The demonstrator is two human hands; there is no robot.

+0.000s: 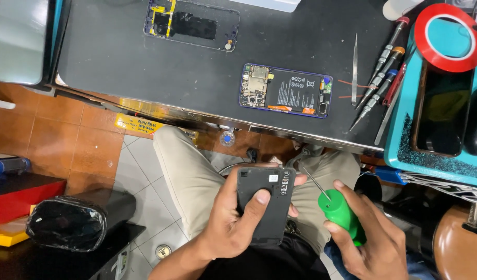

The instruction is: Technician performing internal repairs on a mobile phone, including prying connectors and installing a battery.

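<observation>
Gripped in left hand (233, 223) over lap: dark phone cover (265, 205), inner side up, thumb across its middle, fingers wrapped behind. Clenched in right hand (370, 238) just beside it: green-handled screwdriver (342, 213), thin shaft angled up-left, tip close to cover's upper right corner; contact cannot be told. Beneath both, beige trousers (189, 176) and pale floor tiles (140, 161), brown tiles further left. Ahead, dark worktop (114, 46) with worn metal front edge. On it: opened phone (286, 91) showing battery and circuit board, near front edge; second opened phone (191, 23) further back; tweezers (354, 70) to the right; row of screwdrivers (381, 72) beside those. Right of worktop, teal tray (404, 145) holding black phone (440, 111), red tape roll (448, 37) at its far end. Lower left, black wrapped box (67, 223) on dark shelf.
</observation>
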